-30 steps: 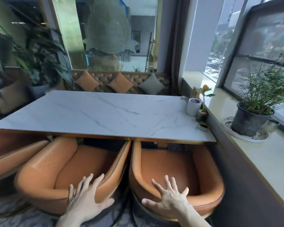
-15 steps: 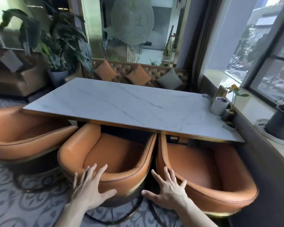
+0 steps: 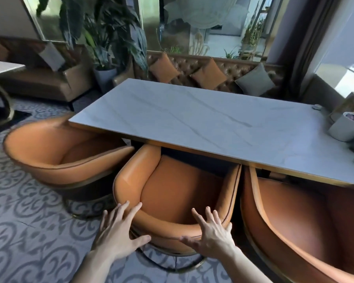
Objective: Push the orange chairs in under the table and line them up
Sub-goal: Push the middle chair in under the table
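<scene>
While both hands are lying flat with fingers spread, the left hand and right hand are pressing the middle orange chair (holding nothing). It is sitting partly under the table, between two other orange chairs.

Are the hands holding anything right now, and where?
Nothing is gripped. Left hand and right hand lie open, fingers spread, at the backrest rim of the middle orange chair.

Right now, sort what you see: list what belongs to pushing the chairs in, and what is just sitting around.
Job:
left chair, angled out
middle chair, both hands at its back
right chair
table
left hand
right hand

Just around:
white cup
cushions
sofa
potted plant
</scene>
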`<state>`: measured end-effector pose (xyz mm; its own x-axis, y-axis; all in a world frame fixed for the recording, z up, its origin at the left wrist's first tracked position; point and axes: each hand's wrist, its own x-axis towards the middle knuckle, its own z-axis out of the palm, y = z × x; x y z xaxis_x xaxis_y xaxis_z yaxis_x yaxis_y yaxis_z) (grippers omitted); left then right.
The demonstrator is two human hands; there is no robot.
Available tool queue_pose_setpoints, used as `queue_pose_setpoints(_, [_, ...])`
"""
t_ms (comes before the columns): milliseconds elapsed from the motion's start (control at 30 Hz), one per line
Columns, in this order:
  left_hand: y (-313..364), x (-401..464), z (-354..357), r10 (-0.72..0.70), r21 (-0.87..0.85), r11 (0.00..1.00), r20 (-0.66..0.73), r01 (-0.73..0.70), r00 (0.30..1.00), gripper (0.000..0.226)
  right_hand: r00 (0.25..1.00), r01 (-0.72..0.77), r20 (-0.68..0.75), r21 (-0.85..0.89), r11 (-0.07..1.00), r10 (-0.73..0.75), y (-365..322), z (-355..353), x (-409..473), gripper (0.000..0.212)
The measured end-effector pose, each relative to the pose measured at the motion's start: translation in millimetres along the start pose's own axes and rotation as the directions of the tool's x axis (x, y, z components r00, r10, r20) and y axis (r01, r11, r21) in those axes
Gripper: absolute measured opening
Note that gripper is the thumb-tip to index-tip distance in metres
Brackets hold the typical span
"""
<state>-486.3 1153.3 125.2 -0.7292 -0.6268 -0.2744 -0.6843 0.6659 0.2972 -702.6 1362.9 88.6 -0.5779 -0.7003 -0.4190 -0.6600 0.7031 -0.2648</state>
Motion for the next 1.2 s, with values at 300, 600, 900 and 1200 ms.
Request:
queue_pose_setpoints(300, [-43,79,-20,0.094,0.038,0.995,0.079,-0.098,0.992,0.097,0.997,-0.035,0.064,0.058,0.998,0.031,-32,5,55,0.110])
queue_pose_setpoints(600, [-81,158,-3,0.313,0.143,0.923,0.264,-0.358,0.912,0.098,0.979,-0.196,0.084,0.137,0.971,0.186,-61,46,71,0.107])
queue_pose_setpoints(900, [-132,203,29,0.472,0.152,0.797,0.448,-0.585,0.760,0.083,0.964,-0.267,0.024,0.065,0.961,0.266,-104,101,87,0.096])
queue_pose_setpoints(1200, [-146,207,52,0.520,0.120,0.779,0.426,-0.615,0.741,0.082,0.958,-0.278,-0.049,0.103,0.955,0.284,-102,118,86,0.094])
